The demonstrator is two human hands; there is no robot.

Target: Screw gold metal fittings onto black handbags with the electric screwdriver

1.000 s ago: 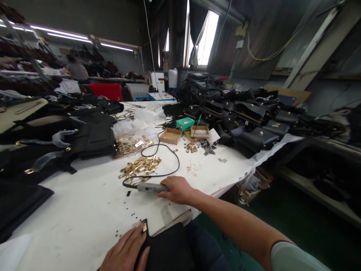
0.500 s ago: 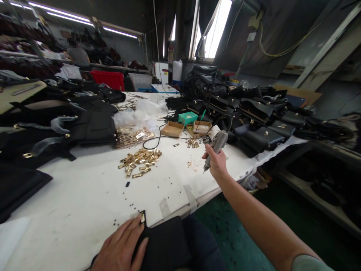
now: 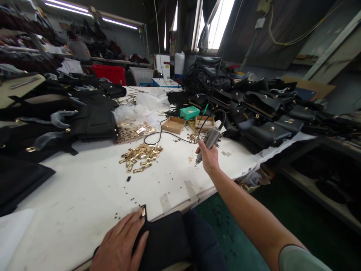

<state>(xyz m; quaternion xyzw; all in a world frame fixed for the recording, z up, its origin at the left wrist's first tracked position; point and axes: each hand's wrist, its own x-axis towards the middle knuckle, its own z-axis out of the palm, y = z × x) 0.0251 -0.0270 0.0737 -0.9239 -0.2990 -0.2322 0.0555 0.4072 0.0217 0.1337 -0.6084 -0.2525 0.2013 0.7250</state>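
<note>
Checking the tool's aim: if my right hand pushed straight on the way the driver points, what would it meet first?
The right hand aims the driver down and left at the small gold bits on the table, so those first, or bare table beside them; depth is unclear.

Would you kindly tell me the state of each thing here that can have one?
electric screwdriver: tilted, tip down, cord attached.
right hand: shut around the electric screwdriver.
black bag: lying at the near edge of the table.
left hand: open, flat on the black bag.
gold fittings: loose heap on the table.
cardboard boxes: open.
tube lights: lit.
</note>
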